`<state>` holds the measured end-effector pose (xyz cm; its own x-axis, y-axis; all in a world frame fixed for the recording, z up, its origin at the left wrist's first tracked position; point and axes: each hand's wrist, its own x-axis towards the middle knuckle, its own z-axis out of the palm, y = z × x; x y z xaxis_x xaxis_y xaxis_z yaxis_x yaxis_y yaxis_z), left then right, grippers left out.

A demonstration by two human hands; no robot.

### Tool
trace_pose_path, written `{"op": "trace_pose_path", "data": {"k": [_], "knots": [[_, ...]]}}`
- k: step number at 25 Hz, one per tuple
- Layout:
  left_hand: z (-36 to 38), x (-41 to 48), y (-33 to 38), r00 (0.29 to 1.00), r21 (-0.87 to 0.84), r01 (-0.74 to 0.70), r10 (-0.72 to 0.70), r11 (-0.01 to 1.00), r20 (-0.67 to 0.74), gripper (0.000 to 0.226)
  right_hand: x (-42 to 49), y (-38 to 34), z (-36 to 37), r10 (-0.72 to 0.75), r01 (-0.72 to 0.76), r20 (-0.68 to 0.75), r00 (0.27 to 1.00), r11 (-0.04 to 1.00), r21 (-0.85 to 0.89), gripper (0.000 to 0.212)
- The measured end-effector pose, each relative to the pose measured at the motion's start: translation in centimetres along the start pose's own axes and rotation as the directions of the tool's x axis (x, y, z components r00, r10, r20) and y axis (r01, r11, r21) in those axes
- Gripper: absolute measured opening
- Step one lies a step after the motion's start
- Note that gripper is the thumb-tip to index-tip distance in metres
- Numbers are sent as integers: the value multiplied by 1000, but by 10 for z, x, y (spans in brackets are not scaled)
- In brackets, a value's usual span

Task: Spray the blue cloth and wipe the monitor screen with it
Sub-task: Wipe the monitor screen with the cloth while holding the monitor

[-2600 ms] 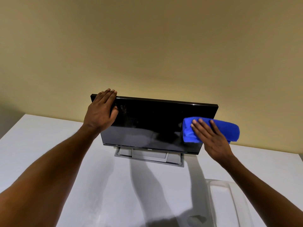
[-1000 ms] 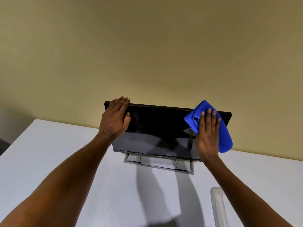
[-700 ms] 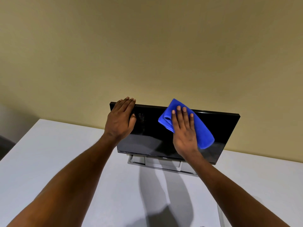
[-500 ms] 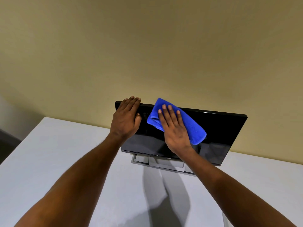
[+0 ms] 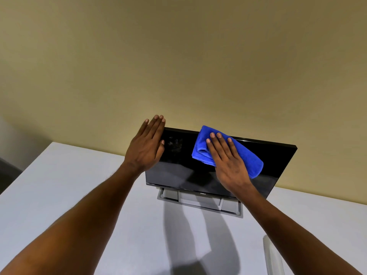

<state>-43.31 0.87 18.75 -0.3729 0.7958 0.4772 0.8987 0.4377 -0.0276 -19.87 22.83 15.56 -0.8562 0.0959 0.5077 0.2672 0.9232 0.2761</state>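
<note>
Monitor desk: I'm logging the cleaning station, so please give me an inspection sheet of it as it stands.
Surface: white table, bare around the monitor stand.
Job's things: blue cloth folded, pressed on the dark monitor screen, upper middle; smudges near the screen's upper left; no spray bottle seen.
Clutter: pale translucent object at the lower right edge, unidentifiable.
Hands: right hand flat on the cloth; left hand, fingers straight, at the monitor's upper left corner.
Cables: nothing seen.
Surroundings: plain beige wall.
</note>
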Motion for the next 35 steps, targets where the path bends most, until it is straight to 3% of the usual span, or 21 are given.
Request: {"op": "trace_pose_path", "data": {"k": [2, 7, 18, 21, 27, 32, 35], "knots": [[-6, -6, -20, 999, 16, 32, -32, 999, 11, 66, -1, 3, -3, 4, -3, 14, 1000, 1000, -2, 81], [-14, -3, -52, 995, -64, -53, 58, 997, 82, 62, 11, -12, 1, 34, -34, -5, 999, 999, 38, 76], [-13, -4, -41, 999, -280, 47, -39, 959, 35, 66, 83, -118, 44, -192, 194, -30, 981, 974, 120, 72], [-12, -5, -43, 998, -292, 63, -52, 954, 44, 66, 87, -147, 56, -329, 324, 45, 943, 941, 98, 69], [-10, -6, -41, 997, -282, 78, -67, 956, 47, 63, 63, -168, 71, -460, 459, 124, 879, 888, 39, 75], [-12, -6, -38, 997, -269, 81, -75, 960, 35, 63, 6, -142, 77, -617, 658, 267, 740, 746, -99, 68], [-12, -8, -36, 997, -255, 83, -81, 963, 18, 62, -23, -101, 70, -642, 688, 281, 713, 718, -106, 71]]}}
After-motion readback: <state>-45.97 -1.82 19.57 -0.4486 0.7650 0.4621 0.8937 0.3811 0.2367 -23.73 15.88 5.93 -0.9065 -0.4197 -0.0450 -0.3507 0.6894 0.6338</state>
